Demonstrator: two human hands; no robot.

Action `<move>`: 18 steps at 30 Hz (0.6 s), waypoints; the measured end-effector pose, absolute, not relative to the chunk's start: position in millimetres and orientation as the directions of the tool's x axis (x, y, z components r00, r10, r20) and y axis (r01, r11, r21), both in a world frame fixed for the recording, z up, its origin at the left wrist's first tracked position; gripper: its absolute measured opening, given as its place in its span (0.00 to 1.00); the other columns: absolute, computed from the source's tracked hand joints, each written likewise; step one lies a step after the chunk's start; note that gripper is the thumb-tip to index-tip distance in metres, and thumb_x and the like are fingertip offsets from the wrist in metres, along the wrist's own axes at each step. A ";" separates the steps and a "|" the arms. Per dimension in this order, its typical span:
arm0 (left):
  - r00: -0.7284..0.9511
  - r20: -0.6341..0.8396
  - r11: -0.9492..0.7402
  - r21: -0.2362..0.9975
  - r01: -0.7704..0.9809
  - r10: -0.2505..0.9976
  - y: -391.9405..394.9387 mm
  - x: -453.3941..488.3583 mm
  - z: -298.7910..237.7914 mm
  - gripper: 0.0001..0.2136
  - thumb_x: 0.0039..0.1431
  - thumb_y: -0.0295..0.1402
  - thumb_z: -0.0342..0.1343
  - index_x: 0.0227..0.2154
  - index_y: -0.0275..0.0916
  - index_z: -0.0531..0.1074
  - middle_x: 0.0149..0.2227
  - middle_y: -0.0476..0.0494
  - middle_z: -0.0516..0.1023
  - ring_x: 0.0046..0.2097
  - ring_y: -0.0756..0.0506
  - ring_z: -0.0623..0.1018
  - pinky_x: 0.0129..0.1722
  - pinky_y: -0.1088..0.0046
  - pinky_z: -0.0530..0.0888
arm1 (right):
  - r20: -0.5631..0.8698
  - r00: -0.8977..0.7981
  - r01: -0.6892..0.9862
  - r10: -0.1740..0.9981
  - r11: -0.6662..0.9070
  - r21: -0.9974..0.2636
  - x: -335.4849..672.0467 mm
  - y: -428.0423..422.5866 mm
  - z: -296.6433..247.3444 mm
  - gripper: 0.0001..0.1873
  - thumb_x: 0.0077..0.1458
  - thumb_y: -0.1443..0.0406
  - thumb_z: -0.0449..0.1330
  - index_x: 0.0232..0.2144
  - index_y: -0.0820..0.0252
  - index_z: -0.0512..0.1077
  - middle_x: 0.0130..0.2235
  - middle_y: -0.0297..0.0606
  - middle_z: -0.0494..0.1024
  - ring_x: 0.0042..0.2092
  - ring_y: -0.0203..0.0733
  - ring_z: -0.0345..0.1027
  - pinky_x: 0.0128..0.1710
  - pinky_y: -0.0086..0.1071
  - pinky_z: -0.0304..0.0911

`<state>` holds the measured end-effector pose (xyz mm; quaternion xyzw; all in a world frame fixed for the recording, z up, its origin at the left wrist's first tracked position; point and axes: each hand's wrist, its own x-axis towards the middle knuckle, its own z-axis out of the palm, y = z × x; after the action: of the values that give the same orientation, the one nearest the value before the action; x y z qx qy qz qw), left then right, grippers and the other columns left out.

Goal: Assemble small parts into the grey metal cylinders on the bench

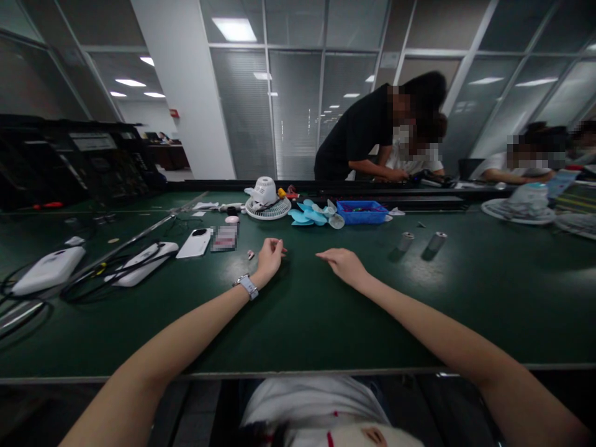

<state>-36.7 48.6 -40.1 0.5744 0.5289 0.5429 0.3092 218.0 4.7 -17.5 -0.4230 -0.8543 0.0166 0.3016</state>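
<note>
Green table [298, 335], spans most of the frame, near edge across the bottom. Co-worker in black shirt [361, 133], upper right of centre, bent over beyond the table. Black computer case [100, 162], upper left. Two white devices, one [49, 270] far left, other [145, 265] left of centre, black cables around both.

Left hand [269, 262], mid-frame just left of centre: fingers bent loosely, thumb near fingertips; can't tell if anything is pinched. Right hand [347, 266], just right of centre: fingers close together, tips pointing left toward the other hand; can't tell if it holds anything. Hands apart from each other, both over the table.

White fan [265, 187], upper middle, on its round grille. Blue fan blades [307, 214], upper middle, above the gap between the hands, just left of the blue tray [365, 217]. White phone [192, 245], left of centre, lying flat, dark camera patch at its upper end. Wristwatch [248, 287], pale strap, on left wrist. Two grey cylinders [406, 241] [436, 241], right of centre, apart from right hand. Smallest: pale pink piece [251, 254], just left of left hand.
</note>
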 end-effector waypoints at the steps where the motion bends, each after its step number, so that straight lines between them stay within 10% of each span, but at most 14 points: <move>1: -0.145 0.296 -0.249 0.928 0.278 0.944 48.8 -37.1 -40.3 0.08 0.64 0.39 0.51 0.38 0.39 0.65 0.31 0.46 0.78 0.31 0.47 0.79 0.33 0.72 0.74 | 0.545 -0.390 0.770 0.743 0.588 -0.250 237.4 8.9 -11.8 0.21 0.60 0.73 0.53 0.49 0.52 0.78 0.48 0.37 0.81 0.48 0.46 0.75 0.51 0.43 0.67; 9: -0.116 0.292 -0.251 0.926 0.283 0.949 46.7 -37.7 -39.1 0.09 0.62 0.40 0.52 0.38 0.40 0.66 0.30 0.47 0.78 0.30 0.47 0.79 0.33 0.71 0.73 | 0.661 0.315 0.943 0.681 -0.147 -0.298 385.6 39.9 8.5 0.17 0.61 0.62 0.54 0.48 0.56 0.78 0.44 0.45 0.82 0.43 0.51 0.74 0.42 0.39 0.63; 18: -0.110 0.283 -0.243 0.929 0.281 0.953 42.4 -36.7 -34.4 0.09 0.61 0.40 0.53 0.37 0.40 0.66 0.29 0.47 0.78 0.30 0.46 0.78 0.33 0.70 0.73 | 0.622 0.405 0.910 0.670 -0.227 -0.348 398.0 41.8 -0.2 0.16 0.62 0.64 0.53 0.45 0.54 0.79 0.43 0.44 0.82 0.42 0.49 0.73 0.39 0.37 0.61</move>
<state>-36.7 42.4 -34.4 0.5860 0.5262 0.5274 0.3187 398.0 41.8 -0.2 -0.7638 -0.5170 -0.1734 0.3452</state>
